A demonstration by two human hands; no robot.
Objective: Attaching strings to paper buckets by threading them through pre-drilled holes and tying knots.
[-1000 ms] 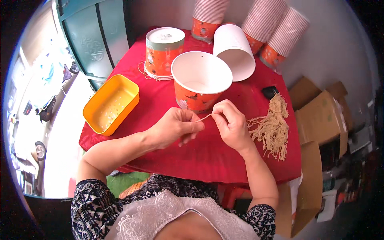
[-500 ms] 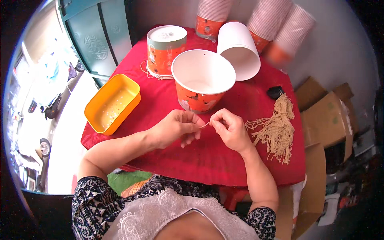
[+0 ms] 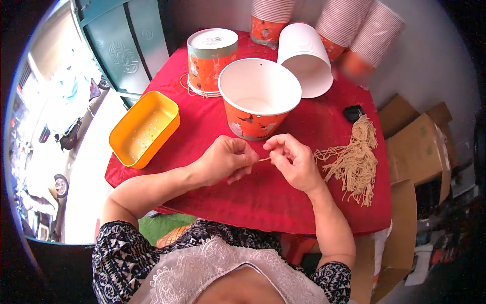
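My left hand pinches a short piece of thin beige string in its fingertips. The string runs across a small gap to my right hand, whose thumb and curled fingers hold its other end; the index finger is lifted off the thumb. Just beyond both hands stands an upright orange paper bucket with a white inside and a small hole near its far rim. To the right of my right hand lies a bundle of beige strings, bound at its top by something black.
A yellow plastic box with small light bits inside sits at the left of the red-covered table. Behind are an upside-down bucket with string at its rim, a bucket on its side and tall bucket stacks. Cardboard boxes stand at right.
The right index finger has lifted away from the thumb, and the gap between the two hands is slightly different. The view has shifted a little; the buckets and the bundle stay where they were.
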